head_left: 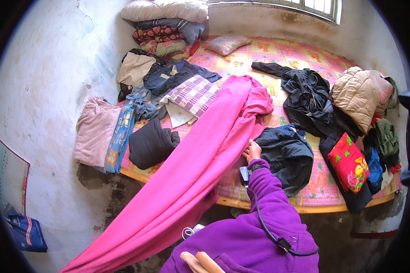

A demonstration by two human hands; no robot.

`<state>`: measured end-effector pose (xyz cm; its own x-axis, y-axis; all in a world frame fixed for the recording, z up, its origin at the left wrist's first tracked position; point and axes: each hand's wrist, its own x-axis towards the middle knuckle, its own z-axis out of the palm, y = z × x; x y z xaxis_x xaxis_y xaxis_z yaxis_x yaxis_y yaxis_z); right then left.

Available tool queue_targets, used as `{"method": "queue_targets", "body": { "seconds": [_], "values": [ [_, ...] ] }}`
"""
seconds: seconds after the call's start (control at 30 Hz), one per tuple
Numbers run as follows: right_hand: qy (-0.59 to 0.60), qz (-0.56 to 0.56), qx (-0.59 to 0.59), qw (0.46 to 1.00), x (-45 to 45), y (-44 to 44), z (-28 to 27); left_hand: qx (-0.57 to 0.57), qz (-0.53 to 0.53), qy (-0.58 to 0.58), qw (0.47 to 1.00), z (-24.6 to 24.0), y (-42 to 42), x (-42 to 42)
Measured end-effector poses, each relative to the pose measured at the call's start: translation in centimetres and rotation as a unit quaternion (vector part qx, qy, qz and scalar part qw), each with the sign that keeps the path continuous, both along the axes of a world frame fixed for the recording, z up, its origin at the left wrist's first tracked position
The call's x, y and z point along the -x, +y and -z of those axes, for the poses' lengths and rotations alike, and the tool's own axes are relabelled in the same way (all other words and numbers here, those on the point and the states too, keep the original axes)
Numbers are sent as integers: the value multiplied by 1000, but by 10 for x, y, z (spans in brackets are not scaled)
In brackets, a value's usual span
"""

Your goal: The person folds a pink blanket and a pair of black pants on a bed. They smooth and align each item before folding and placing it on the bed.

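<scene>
A long pink cloth stretches from the middle of the bed down to the lower left edge of the picture, bunched at its far end. My right hand is at the cloth's right edge, fingers against it; whether they grip it is hard to tell. Beside that hand lies a dark garment. My left hand is out of view. A black folded garment and a purple checked cloth lie to the left of the pink cloth.
Folded quilts are stacked at the back left, near a small pillow. A pink-beige blanket sits at the bed's left edge. Black clothes, a beige quilted jacket and a red patterned cushion lie on the right.
</scene>
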<state>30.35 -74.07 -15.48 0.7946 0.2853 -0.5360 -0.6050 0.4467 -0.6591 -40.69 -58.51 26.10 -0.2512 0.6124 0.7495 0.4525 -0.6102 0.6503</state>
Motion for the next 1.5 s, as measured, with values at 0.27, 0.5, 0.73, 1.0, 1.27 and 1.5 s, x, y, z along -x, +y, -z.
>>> {"method": "queue_targets", "body": {
  "seconds": [0.27,0.5,0.73,1.0,1.27,1.5],
  "values": [
    [83,144,-88,982,-107,49,3,7,-6,5,1000,-13,-10,-54],
    [-327,201,-38,923,-248,-82,-247,15,25,17,999,-3,-17,-56],
    [-383,336,548,663,-244,-390,-223,8,103,18,994,28,-4,-6],
    [-155,413,339,831,-153,-434,-136,-1,137,-4,991,43,-17,48],
    [-625,-130,268,722,-104,-36,-234,23,62,-84,994,46,-85,70],
    [-795,-389,436,164,141,162,-136,42,-1,-133,990,55,-135,81]
  ]
}}
